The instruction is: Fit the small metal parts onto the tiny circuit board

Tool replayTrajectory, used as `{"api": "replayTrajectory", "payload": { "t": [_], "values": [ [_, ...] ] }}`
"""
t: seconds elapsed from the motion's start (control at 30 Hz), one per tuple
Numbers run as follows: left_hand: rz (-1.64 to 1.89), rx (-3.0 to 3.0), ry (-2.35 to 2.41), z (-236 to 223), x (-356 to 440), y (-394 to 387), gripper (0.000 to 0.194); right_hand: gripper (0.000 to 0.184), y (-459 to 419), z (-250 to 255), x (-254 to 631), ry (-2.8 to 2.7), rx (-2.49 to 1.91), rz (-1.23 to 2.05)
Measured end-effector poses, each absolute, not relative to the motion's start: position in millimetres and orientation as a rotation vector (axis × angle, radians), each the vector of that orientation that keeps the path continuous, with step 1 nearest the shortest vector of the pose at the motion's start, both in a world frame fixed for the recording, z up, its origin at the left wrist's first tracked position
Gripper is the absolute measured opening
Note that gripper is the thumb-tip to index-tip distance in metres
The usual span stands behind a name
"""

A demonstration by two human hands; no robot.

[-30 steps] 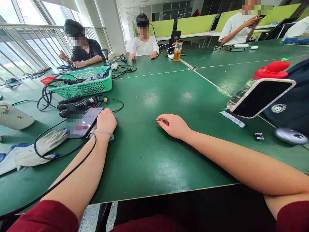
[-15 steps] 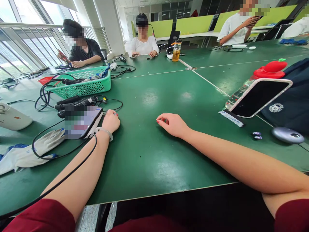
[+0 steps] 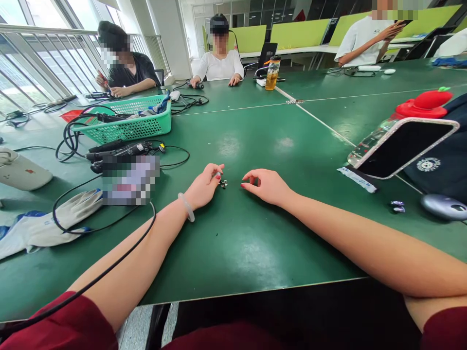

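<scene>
My left hand, with a pale bangle at its wrist, pinches a small black-and-silver piece between thumb and fingers over the middle of the green table. The piece is too small for me to name its kind. Just to the right, my right hand rests by the tabletop with its fingers curved and a gap between thumb and fingertips. Nothing shows in it. The two hands are a short way apart, their fingertips pointing at each other.
At left are a blurred-out phone, white work gloves, black cabled devices and a green basket. A black cable crosses my left forearm. On the right stand a propped phone and a mouse. Other people sit beyond.
My left hand has moved right from beside the phone to the middle of the table, and the small piece now shows in its fingers. My right hand has kept its pose.
</scene>
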State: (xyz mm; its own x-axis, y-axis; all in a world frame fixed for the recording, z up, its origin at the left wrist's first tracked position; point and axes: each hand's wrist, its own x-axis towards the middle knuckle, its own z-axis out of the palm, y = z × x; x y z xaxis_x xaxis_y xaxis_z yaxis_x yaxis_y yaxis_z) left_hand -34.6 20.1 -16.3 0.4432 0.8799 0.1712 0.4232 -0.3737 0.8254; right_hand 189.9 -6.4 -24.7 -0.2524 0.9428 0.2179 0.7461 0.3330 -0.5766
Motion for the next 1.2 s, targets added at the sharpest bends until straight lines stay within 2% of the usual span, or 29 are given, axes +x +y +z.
{"api": "replayTrajectory", "payload": {
  "t": [0.17, 0.37, 0.5, 0.73, 0.9, 1.03, 1.2],
  "values": [
    [0.876, 1.895, 1.221, -23.6, -51.0, 41.0, 0.009, 0.024, -6.4, -24.1, 190.3, -2.069, -1.482, 0.496],
    [0.658, 1.784, 0.857, -17.0, -32.7, 19.2, 0.016, 0.025, -5.0, -24.9, 190.0, -2.08, -1.468, 0.481],
    [0.716, 1.645, 0.735, -8.5, -21.0, 3.7, 0.018, 0.024, -5.0, -26.5, 190.4, -2.11, -1.43, 0.465],
    [0.819, 1.512, 0.851, -7.1, -29.5, 15.8, 0.019, 0.025, -5.2, -31.0, 188.1, -2.149, -1.235, 0.327],
    [0.581, 1.361, 0.724, -5.3, -25.5, 7.6, 0.023, 0.032, -3.7, -28.6, 187.1, -2.107, -1.243, 0.666],
    [0.619, 1.155, 0.636, 1.9, -27.5, 5.4, 0.024, 0.035, -1.4, -26.6, 193.4, -1.866, -1.16, 1.06],
    [0.712, 1.088, 0.668, 6.0, -33.3, 12.1, 0.02, 0.038, 2.3, -18.4, 210.2, -1.999, -1.154, 1.037]
  ]
}}
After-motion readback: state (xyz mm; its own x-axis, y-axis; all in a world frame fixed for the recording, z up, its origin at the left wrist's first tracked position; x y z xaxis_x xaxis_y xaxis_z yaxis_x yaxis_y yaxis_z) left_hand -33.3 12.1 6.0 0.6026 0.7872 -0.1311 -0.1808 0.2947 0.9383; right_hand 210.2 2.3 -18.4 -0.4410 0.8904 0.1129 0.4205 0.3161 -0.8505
